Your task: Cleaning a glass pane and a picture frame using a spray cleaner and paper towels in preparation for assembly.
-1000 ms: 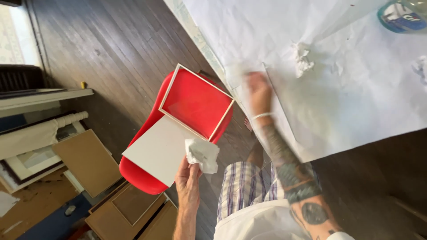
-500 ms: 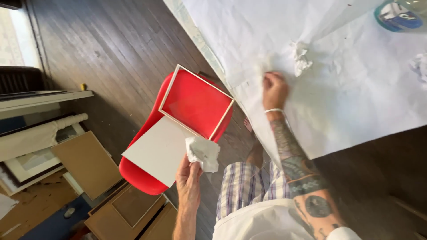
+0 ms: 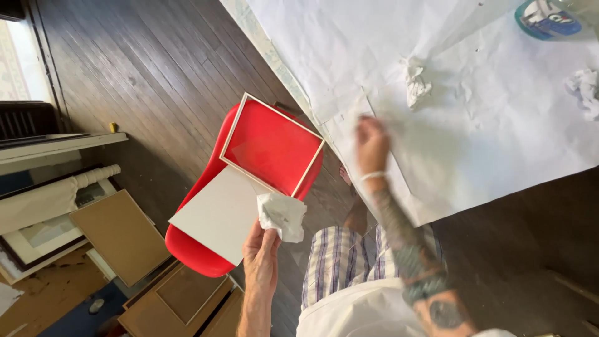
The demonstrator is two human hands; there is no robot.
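Left hand (image 3: 261,249) pinches a crumpled white paper wad (image 3: 284,215) (soft, light, probably easiest gripped anywhere); right hand (image 3: 372,142) presses flat on the white paper sheet (image 3: 499,125).

The left hand (image 3: 261,253) holds a crumpled white paper wad (image 3: 283,215) pinched at its fingertips, over the edge of a white board (image 3: 215,212). The board lies on a red chair (image 3: 193,249), with an empty light wood frame (image 3: 272,143) resting above it on the same seat. The right hand (image 3: 372,145), motion-blurred, presses on the white paper sheet (image 3: 499,125) covering the tabletop. A second crumpled wad (image 3: 416,83) lies on the sheet, apart from that hand. Brown boards (image 3: 121,236) lie on the dark wood floor (image 3: 143,62).
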